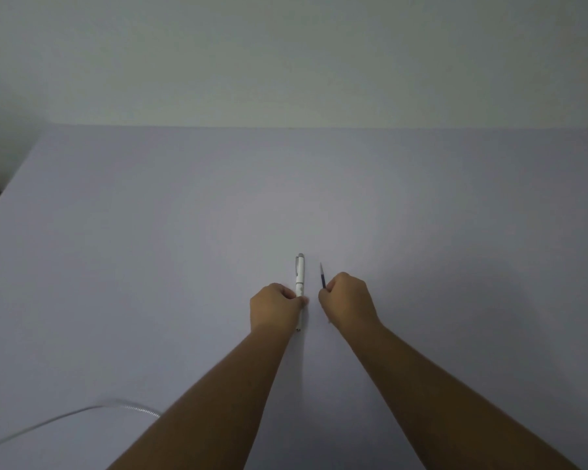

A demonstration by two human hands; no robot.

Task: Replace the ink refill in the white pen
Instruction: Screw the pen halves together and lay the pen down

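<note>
The left hand (275, 305) grips the pen (299, 286) mid-barrel, on the table (150, 266). The right hand (348, 300) pinches the thin refill (322, 275), maybe lifted. Both are light; the pen looks slippery, the refill bendy, so hold it low.

One white pen (299, 279), one refill (322, 276), two hands, one cable (65, 418).

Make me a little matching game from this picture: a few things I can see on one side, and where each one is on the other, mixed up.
Things:
1. white pen
2. dark refill
3. white cable
4. wall

Places:
A. near left corner of the table
B. held by the left hand
C. behind the table's far edge
D. held by the right hand

Pairs: 1-B, 2-D, 3-A, 4-C
</note>
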